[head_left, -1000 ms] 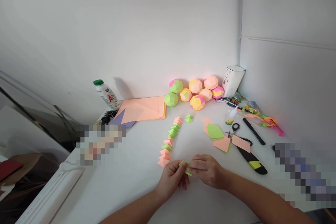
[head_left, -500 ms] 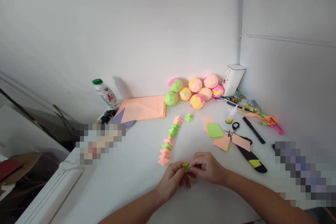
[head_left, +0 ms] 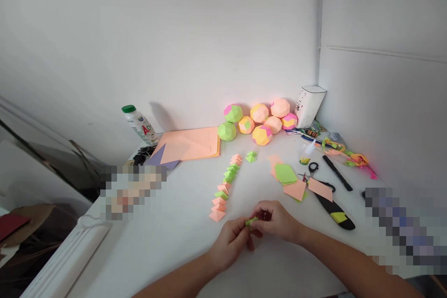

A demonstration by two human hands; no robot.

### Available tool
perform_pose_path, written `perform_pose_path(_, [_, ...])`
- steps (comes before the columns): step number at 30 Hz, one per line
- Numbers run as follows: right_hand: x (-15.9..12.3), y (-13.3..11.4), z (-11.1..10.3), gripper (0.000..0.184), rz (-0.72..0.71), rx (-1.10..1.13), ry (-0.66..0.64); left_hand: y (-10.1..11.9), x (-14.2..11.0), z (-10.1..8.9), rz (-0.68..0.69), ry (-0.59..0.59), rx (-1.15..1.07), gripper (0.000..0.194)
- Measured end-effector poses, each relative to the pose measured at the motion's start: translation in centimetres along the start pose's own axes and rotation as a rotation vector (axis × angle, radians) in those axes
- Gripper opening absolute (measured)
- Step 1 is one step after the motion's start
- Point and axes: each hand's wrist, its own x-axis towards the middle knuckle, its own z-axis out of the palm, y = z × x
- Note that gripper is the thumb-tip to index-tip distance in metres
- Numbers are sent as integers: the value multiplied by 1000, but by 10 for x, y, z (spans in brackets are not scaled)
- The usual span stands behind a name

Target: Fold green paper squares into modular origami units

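A small green folded paper piece [head_left: 252, 222] is pinched between my two hands above the near part of the white table [head_left: 174, 233]. My left hand [head_left: 230, 240] closes on its left side, thumb and fingertips together. From the right, my right hand [head_left: 275, 221] grips the other edge with its fingertips. Just beyond my left hand runs a row of folded paper pieces [head_left: 219, 208], peach and green, overlapping one another. One more green folded piece [head_left: 251, 157] lies apart near the row's far end. Flat green paper pieces [head_left: 286, 173] and a peach paper piece [head_left: 295, 189] lie beyond my right hand.
Faceted paper balls [head_left: 261, 135] stand by the wall. Scissors [head_left: 313, 167], a glue bottle [head_left: 307, 154], a black pen [head_left: 337, 173] and a black-handled tool [head_left: 337, 212] lie right. Peach sheets [head_left: 190, 144] and a green-capped bottle [head_left: 141, 125] are at the back left.
The green piece has turned and shifted slightly right between my fingers. My right hand's fingers have curled a little more around it. The things on the table stay put.
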Motion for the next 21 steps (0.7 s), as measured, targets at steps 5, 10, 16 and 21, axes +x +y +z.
perform_pose_path(5, [1, 5, 1, 13, -99, 28, 51, -1, 1, 2, 45, 27, 79, 37])
perform_pose_path(10, [-1, -1, 1, 13, -90, 23, 52, -3, 3, 2, -30, 141, 72, 33])
perform_pose_path(16, [-2, -8, 1, 14, -47, 14, 46, -6, 3, 1, -29, 171, 36, 35])
perform_pose_path(21, [-2, -5, 0, 13, -13, -70, -25, -1, 2, 2, -21, 199, -44, 34])
